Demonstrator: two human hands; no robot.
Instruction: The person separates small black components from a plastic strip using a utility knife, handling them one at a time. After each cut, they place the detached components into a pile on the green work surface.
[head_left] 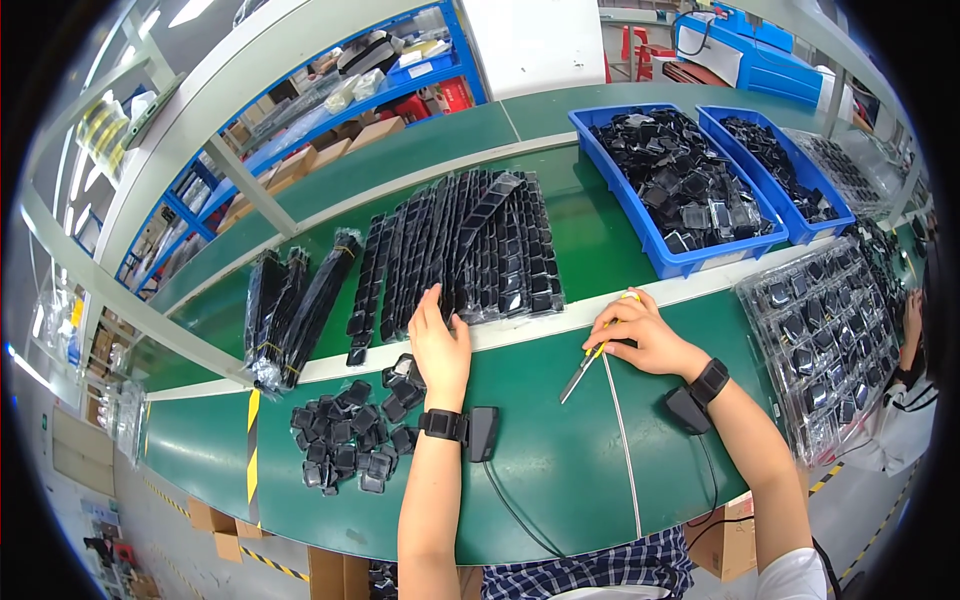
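At the left, a shelf rack (300, 140) fills the upper part of the frame; on it, a blue box (435, 68) has a white label, its writing too small to read, beside a red box (455, 95) with pale print. Lower down at left, wrapped bundles (320, 305) lie on the green table (530, 500), near a striped tape (253, 450) in yellow and black. Left of centre in the lower half, small black squares (345, 430) sit in a loose heap. Above them, the black strips (505, 245) lie side by side at centre. The left hand (440, 350) is at their near edge, fingers extended; whether it pinches a strip I cannot tell. Right of centre, the right hand (640, 335) grips a yellow knife (579, 375), blade toward lower left. In the upper right, two blue tubs (655, 262) hold dark pieces; below, clear trays (770, 395) carry black squares. At the far right edge shows another person's hand (912, 318).
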